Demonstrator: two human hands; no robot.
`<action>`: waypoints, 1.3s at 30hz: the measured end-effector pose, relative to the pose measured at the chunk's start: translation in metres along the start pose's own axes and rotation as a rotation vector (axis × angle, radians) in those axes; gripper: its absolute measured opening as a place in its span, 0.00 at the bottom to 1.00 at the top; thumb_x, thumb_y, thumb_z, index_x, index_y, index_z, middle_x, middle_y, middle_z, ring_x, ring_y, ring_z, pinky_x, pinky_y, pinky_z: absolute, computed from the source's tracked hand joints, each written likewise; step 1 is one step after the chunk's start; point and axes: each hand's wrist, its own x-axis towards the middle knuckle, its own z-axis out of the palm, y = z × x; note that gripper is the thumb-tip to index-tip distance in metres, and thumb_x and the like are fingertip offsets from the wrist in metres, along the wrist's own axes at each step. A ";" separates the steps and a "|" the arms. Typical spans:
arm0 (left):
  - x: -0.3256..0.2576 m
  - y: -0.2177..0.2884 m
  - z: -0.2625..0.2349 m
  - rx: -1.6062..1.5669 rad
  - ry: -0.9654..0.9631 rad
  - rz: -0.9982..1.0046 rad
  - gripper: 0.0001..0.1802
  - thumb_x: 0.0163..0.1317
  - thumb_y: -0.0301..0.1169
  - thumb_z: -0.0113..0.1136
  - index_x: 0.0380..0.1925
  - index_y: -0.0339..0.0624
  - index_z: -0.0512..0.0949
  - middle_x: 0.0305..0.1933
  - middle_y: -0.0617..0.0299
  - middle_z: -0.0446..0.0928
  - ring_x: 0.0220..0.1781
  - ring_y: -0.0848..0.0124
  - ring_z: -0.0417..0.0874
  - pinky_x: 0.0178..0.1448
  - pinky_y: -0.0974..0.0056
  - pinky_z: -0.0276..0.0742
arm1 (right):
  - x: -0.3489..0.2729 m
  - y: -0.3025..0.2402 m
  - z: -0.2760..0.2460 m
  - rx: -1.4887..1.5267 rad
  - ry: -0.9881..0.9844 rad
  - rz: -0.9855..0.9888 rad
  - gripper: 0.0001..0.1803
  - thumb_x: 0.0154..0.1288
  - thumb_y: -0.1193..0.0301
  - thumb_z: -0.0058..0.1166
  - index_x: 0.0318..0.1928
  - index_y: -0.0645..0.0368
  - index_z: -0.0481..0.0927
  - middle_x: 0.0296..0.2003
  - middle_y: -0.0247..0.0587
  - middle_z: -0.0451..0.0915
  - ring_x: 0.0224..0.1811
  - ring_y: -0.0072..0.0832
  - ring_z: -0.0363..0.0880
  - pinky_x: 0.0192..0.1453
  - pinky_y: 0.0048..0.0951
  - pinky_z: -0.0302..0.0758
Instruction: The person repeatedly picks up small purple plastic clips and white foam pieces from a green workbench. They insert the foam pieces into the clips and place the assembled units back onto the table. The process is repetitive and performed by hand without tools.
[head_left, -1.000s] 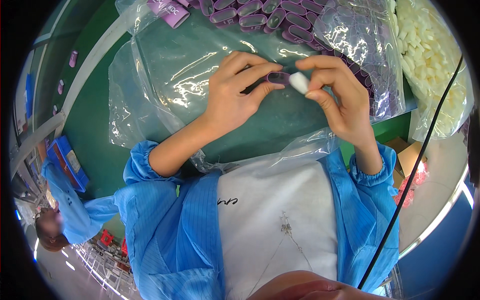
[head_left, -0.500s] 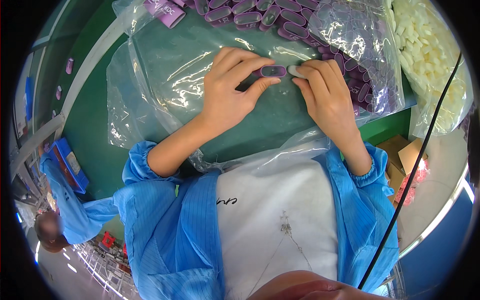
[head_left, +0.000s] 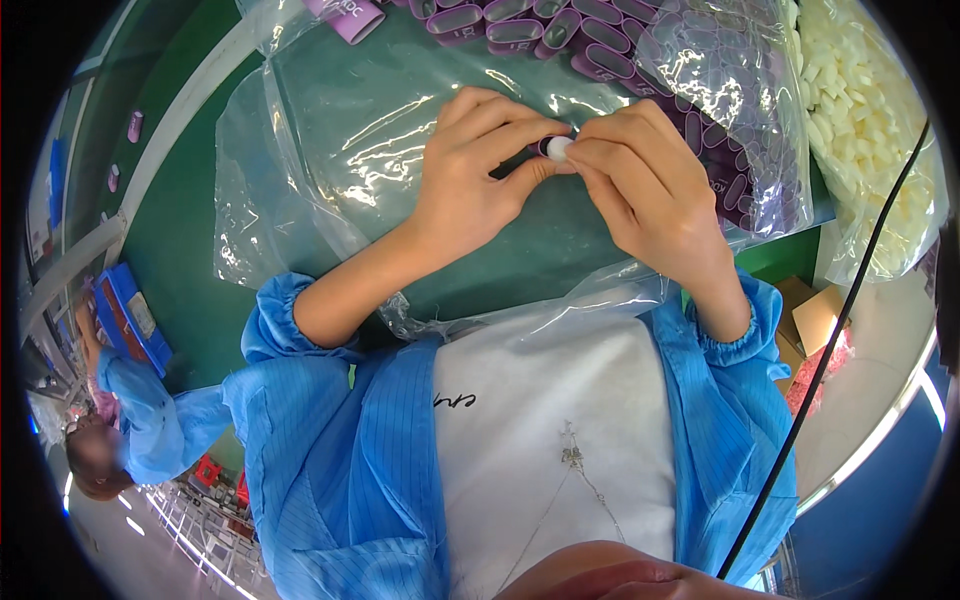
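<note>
My left hand (head_left: 478, 165) pinches a purple oval tube-like shell (head_left: 543, 147) between thumb and fingers, its open end turned up. Fingertips hide most of the shell. My right hand (head_left: 652, 180) is closed on a small white piece (head_left: 560, 149) and holds it at the shell's open end. Whether the piece is inside the opening or resting on it, I cannot tell. Both hands are above clear plastic sheeting (head_left: 390, 150) on the green table.
Many purple shells (head_left: 515, 36) stand packed at the far side, partly under clear plastic. Another shell (head_left: 350, 18) lies at the far left. A bag of cream-coloured pieces (head_left: 865, 130) is at the right. A black cable (head_left: 815, 375) crosses the right side. A co-worker (head_left: 150, 410) sits left by a blue tray (head_left: 135, 320).
My right hand has moved left, bringing the white piece from beside the shell to its open end. My left hand still holds the shell.
</note>
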 end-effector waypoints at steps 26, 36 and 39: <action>-0.002 -0.001 0.002 0.021 -0.006 0.015 0.15 0.45 0.31 0.77 0.36 0.45 0.87 0.38 0.67 0.84 0.43 0.64 0.77 0.48 0.61 0.74 | -0.007 0.010 -0.005 -0.086 -0.060 -0.105 0.18 0.47 0.79 0.66 0.43 0.69 0.83 0.39 0.47 0.81 0.32 0.36 0.80 0.31 0.31 0.79; -0.003 -0.004 0.001 0.010 -0.018 0.007 0.15 0.45 0.31 0.76 0.36 0.45 0.87 0.39 0.69 0.84 0.43 0.64 0.77 0.50 0.60 0.72 | -0.025 0.015 0.007 0.071 -0.113 0.021 0.24 0.55 0.76 0.68 0.56 0.61 0.84 0.45 0.46 0.81 0.33 0.32 0.82 0.31 0.30 0.81; -0.002 -0.002 -0.001 0.008 -0.039 0.001 0.15 0.45 0.31 0.76 0.36 0.45 0.87 0.38 0.69 0.84 0.43 0.64 0.77 0.50 0.60 0.72 | -0.024 0.017 0.000 0.131 -0.101 0.039 0.26 0.54 0.76 0.69 0.56 0.60 0.84 0.44 0.45 0.81 0.34 0.33 0.83 0.33 0.29 0.83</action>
